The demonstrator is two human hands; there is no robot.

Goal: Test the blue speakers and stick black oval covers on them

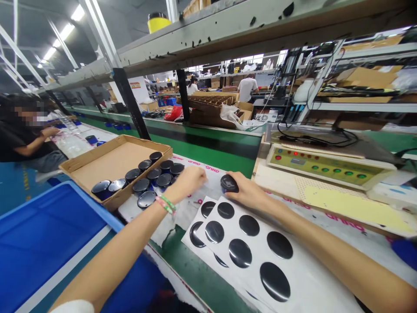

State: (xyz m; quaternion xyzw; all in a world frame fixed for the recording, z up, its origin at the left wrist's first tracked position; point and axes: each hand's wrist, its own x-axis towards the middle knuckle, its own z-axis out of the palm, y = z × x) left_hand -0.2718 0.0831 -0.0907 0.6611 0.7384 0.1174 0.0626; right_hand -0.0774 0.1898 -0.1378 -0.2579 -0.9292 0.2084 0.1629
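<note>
Two bare forearms reach in from the bottom of the frame over a workbench. At the centre, the right hand (244, 189) is wrapped around a dark round container (230, 183) with a glossy black top. Just to its left in the frame, the left hand (194, 176) has its fingers folded in; whether they grip anything is hidden. A green and pink bracelet (167, 204) circles that wrist. Below the right hand, overlapping white sheets (309, 278) bear large shiny black discs (249, 225). Left of centre, a shallow cardboard box (110, 158) holds a row of black-topped containers (133, 174), with more beside it. A blue bin (48, 226) fills the lower left; a control box (329, 165) with green buttons sits at right.
</note>
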